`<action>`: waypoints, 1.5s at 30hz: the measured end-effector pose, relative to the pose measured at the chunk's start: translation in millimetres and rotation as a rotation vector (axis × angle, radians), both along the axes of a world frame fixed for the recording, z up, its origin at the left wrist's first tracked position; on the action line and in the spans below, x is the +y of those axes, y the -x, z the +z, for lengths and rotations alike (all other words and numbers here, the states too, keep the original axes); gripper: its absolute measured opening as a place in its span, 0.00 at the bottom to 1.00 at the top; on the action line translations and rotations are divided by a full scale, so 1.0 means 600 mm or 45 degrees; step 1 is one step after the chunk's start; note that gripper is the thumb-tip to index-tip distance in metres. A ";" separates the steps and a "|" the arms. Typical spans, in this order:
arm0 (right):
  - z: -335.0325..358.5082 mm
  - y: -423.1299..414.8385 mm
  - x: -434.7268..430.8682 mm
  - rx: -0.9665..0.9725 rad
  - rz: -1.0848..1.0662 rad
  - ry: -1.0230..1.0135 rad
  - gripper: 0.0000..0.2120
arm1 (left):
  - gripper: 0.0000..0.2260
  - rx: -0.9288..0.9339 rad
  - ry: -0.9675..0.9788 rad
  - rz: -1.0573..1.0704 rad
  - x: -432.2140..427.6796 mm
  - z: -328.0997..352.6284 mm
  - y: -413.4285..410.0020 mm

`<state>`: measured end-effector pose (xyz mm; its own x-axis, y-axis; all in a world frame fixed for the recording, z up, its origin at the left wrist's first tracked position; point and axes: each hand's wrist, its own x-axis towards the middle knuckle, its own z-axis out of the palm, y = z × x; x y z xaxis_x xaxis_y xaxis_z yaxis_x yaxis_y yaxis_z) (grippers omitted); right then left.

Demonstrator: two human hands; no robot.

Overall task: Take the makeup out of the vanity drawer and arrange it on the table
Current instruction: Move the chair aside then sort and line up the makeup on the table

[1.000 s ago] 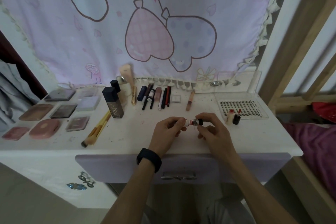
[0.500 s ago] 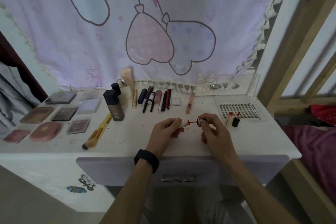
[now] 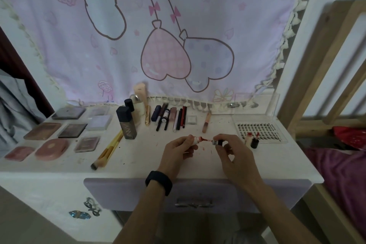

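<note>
Head view, one entry: your left hand pinches a small lip tint tube between thumb and fingertips, red at its open neck; your right hand pinches the black cap, fingers curled round it; a red wand spans the short gap between cap and tube, so the tube is open. Both are held just above the table, near its middle, beyond the drawer.

Done so far, as judged from the layout: palettes and compacts grouped at far left; dark bottle upright with taller bottles behind it; brushes lying aslant near the bottle; pencils and tubes in a row at the far edge; lash tray at right, two small lip items standing at its near edge.

Left to do: the tube is not yet placed; you would likely recap it and stand it beside those two lip items; red smears show on the table under your hands, so mind the wand. Drawer front appears pushed in; its inside is hidden, so whether more makeup remains cannot be told.
</note>
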<state>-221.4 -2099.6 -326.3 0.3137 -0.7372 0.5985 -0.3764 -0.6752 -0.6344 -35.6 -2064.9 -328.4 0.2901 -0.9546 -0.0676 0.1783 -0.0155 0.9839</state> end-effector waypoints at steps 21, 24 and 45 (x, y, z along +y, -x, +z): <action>0.007 0.110 0.038 -0.785 -0.034 -0.872 0.09 | 0.16 -0.321 -0.096 -0.034 -0.015 0.018 0.020; -0.002 0.146 0.035 -0.654 -0.139 -0.761 0.09 | 0.14 -0.486 -0.018 -0.112 -0.020 0.031 0.063; -0.071 0.189 -0.064 0.369 -0.638 -0.071 0.07 | 0.15 -1.438 -0.060 0.067 -0.067 -0.021 0.233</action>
<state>-334.6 -2138.1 -369.0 0.0636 -0.8657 0.4965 -0.8049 -0.3386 -0.4873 -175.3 -2105.0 -341.2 0.2476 -0.9428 0.2231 -0.8107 -0.0755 0.5806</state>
